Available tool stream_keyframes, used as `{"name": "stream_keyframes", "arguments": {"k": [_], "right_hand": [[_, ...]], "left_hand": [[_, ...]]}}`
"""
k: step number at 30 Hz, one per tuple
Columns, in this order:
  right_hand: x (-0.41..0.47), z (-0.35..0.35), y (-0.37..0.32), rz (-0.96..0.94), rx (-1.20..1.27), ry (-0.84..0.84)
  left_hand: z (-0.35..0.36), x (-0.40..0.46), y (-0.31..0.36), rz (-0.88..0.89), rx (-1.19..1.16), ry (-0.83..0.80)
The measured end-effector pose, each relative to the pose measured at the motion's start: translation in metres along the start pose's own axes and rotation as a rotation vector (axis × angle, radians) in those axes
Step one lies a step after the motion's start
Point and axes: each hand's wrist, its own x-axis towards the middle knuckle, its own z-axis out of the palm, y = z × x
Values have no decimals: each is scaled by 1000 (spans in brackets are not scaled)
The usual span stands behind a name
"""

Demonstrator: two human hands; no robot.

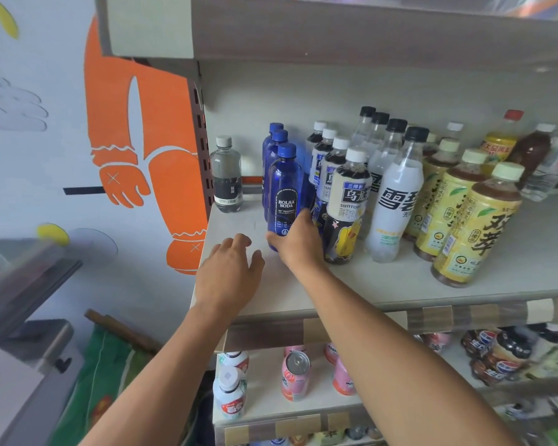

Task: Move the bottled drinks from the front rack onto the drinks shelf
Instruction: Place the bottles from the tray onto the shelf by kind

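My right hand (295, 241) grips the base of the front dark blue plastic soda bottle (284, 194), which stands on the pale drinks shelf (351, 278) heading a row of like bottles; I judge this the placing step, the bottle being set in line; my left hand (229, 272) hovers beside it, fingers loosely spread, holding nothing; next I would release and withdraw without tipping the neighbouring white-capped dark tea bottle (347, 204); the front rack is not in view; whether the left palm touches the shelf, I cannot tell.

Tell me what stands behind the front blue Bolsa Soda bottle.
Behind the front blue plastic Bolsa Soda bottle, held low by the right hand, two more blue-capped bottles stand in a row. The front bottle covers most of their bodies; labels can't be read.
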Motion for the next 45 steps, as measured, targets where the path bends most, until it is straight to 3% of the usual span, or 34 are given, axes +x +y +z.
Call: {"name": "stream_keyframes", "arguments": {"k": [45], "right_hand": [[22, 18, 5, 58, -41, 10]], "left_hand": [[5, -3, -1, -20, -14, -45]]}}
